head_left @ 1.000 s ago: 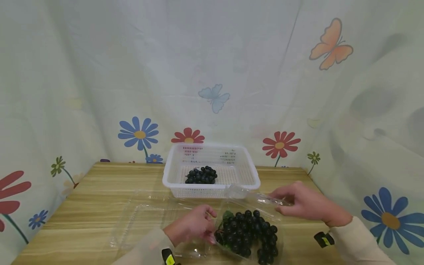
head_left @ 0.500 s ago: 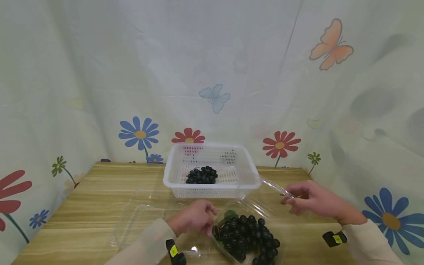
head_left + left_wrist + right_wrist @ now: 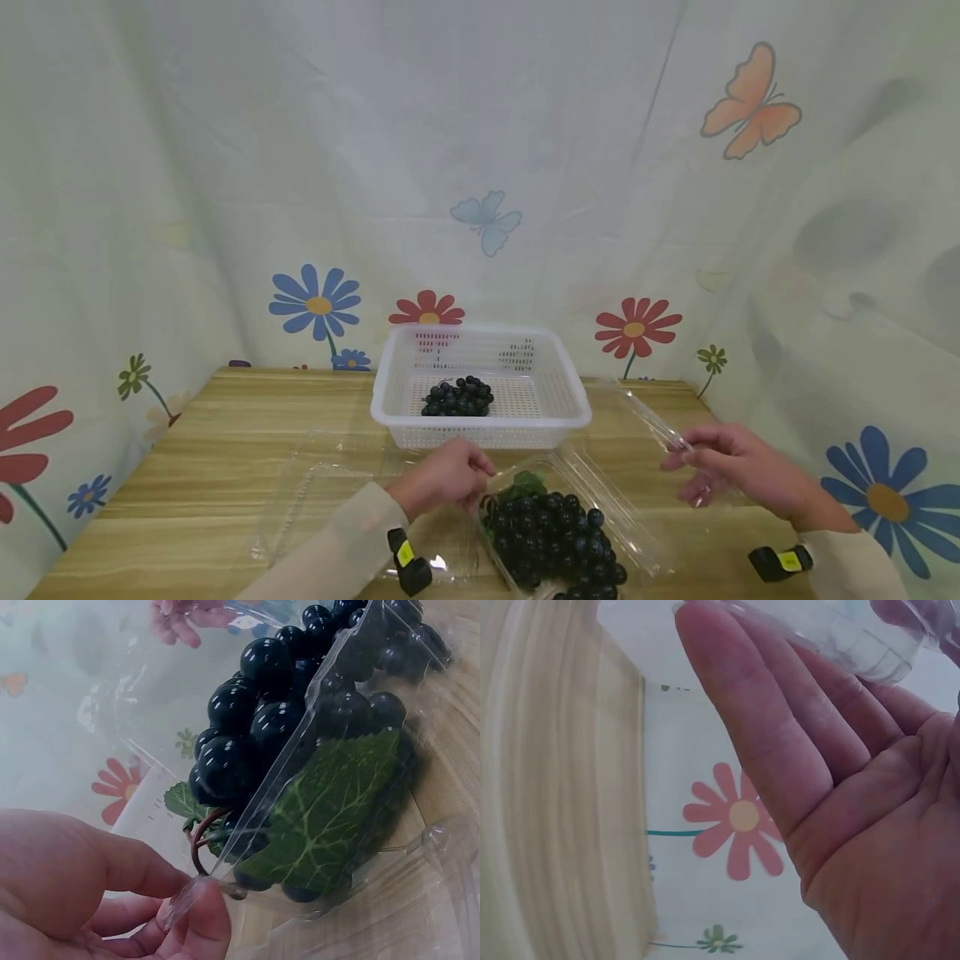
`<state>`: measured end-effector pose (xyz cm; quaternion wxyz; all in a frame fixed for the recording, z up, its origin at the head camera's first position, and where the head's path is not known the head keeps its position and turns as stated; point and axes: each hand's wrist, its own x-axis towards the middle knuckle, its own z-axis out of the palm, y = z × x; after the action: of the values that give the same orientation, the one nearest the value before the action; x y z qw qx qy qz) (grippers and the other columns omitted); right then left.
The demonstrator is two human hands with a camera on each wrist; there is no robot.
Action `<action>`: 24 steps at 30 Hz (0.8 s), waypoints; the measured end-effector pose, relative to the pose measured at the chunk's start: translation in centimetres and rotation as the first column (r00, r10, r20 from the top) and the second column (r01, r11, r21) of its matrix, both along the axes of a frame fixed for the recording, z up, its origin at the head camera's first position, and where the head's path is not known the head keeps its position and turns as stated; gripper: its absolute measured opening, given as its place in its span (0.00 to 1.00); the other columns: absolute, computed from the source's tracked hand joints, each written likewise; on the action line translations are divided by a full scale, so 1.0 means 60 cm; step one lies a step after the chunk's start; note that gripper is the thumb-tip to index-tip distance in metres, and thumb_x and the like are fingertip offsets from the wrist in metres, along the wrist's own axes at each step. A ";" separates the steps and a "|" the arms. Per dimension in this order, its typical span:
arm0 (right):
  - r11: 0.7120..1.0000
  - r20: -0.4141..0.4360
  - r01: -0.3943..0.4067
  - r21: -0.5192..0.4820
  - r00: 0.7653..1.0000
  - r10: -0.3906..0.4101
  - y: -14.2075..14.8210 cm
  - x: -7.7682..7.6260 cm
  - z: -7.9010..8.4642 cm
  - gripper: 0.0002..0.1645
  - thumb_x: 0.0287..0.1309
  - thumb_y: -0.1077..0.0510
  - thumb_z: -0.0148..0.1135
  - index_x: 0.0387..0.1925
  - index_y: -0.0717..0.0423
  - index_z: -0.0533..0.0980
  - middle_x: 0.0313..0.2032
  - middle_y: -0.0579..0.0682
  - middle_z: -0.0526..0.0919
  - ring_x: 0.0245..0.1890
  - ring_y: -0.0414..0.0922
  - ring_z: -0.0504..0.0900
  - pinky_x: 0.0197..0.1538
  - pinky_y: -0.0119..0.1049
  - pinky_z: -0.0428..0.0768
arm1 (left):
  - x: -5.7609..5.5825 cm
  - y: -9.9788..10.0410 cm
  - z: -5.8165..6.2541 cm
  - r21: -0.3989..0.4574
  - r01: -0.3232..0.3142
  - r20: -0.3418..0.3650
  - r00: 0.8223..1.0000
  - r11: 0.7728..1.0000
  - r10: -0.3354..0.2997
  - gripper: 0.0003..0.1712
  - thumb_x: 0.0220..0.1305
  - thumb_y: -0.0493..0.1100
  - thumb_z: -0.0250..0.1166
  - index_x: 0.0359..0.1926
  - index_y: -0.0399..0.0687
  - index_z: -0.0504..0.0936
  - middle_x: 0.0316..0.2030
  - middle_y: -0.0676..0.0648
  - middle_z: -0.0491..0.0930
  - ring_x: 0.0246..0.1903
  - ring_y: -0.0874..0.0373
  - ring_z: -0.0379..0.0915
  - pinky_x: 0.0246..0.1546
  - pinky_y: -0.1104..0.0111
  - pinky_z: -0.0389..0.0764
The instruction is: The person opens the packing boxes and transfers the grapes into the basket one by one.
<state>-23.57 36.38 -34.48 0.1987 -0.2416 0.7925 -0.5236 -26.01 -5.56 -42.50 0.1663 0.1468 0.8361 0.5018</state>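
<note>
A large bunch of dark grapes [image 3: 551, 533] with a green leaf [image 3: 528, 482] lies in a clear plastic container [image 3: 274, 778] at the front of the table. My left hand [image 3: 448, 477] pinches the container's corner rim between thumb and fingers, right beside the grape stem [image 3: 196, 844]. To the right, my right hand [image 3: 738, 468] holds the edge of the clear lid [image 3: 651, 418], which stands swung up away from the grapes. In the right wrist view the fingers [image 3: 757, 735] lie along the lid's edge, with the thumb partly cut off at the upper right.
A white perforated basket [image 3: 480, 423] stands at the back middle with a smaller bunch of dark grapes [image 3: 457, 397] in it. Another clear plastic container [image 3: 300, 492] lies on the wooden table [image 3: 195, 467] at left, partly behind my left forearm. A flowered curtain [image 3: 360, 150] surrounds the table.
My right hand has moved right, swinging the lid away and uncovering the grapes. My left hand has shifted slightly farther from me, still at the container's rim.
</note>
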 end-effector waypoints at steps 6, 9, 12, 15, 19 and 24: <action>0.998 0.065 0.051 -0.046 0.997 -0.048 0.024 0.012 -0.028 0.19 0.81 0.59 0.42 0.61 0.57 0.76 0.52 0.49 0.89 0.41 0.61 0.90 0.45 0.54 0.88 | -0.002 0.006 -0.003 -0.025 -0.033 -0.074 0.997 0.999 0.031 0.14 0.56 0.26 0.60 0.43 0.32 0.85 0.27 0.42 0.82 0.22 0.53 0.78 0.23 0.69 0.76; 0.995 0.115 0.076 -0.069 0.991 -0.067 0.035 0.018 -0.043 0.20 0.82 0.59 0.41 0.60 0.51 0.78 0.52 0.48 0.89 0.43 0.60 0.90 0.46 0.53 0.88 | -0.005 0.008 -0.006 -0.005 -0.056 -0.088 0.995 0.998 0.055 0.14 0.56 0.26 0.60 0.43 0.31 0.84 0.28 0.45 0.81 0.23 0.56 0.75 0.22 0.71 0.75; 0.989 0.174 0.131 -0.063 0.978 -0.119 0.043 0.024 -0.058 0.19 0.81 0.57 0.43 0.59 0.50 0.78 0.51 0.48 0.89 0.43 0.58 0.90 0.47 0.51 0.88 | -0.009 0.010 -0.010 0.016 -0.082 -0.090 0.993 0.997 0.083 0.14 0.56 0.26 0.60 0.44 0.32 0.84 0.29 0.47 0.79 0.23 0.59 0.72 0.23 0.71 0.74; 0.982 0.213 0.181 -0.061 0.963 -0.164 0.050 0.029 -0.075 0.19 0.81 0.55 0.44 0.60 0.53 0.77 0.51 0.50 0.89 0.43 0.56 0.90 0.48 0.51 0.88 | -0.013 0.011 -0.012 0.027 -0.107 -0.090 0.990 0.994 0.109 0.15 0.57 0.26 0.59 0.46 0.32 0.83 0.30 0.47 0.79 0.23 0.59 0.70 0.23 0.71 0.72; 0.976 0.239 0.186 -0.113 0.959 -0.154 0.061 0.033 -0.101 0.19 0.81 0.57 0.43 0.62 0.51 0.77 0.51 0.52 0.89 0.41 0.54 0.91 0.48 0.53 0.88 | -0.020 0.012 -0.017 0.037 -0.131 -0.097 0.986 0.991 0.134 0.15 0.58 0.27 0.59 0.46 0.33 0.83 0.31 0.46 0.79 0.24 0.59 0.71 0.23 0.70 0.72; 0.966 0.255 0.222 -0.131 0.949 -0.183 0.071 0.037 -0.134 0.19 0.81 0.57 0.43 0.59 0.44 0.79 0.48 0.51 0.87 0.42 0.52 0.90 0.49 0.50 0.89 | -0.025 0.013 -0.024 0.035 -0.156 -0.151 0.976 0.987 0.159 0.12 0.59 0.28 0.61 0.44 0.34 0.84 0.32 0.46 0.79 0.27 0.59 0.72 0.26 0.69 0.74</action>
<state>-21.33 40.66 -42.52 0.2186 -0.1084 0.7391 -0.6278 -27.53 -4.78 -43.96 0.0597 0.1200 0.8496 0.5101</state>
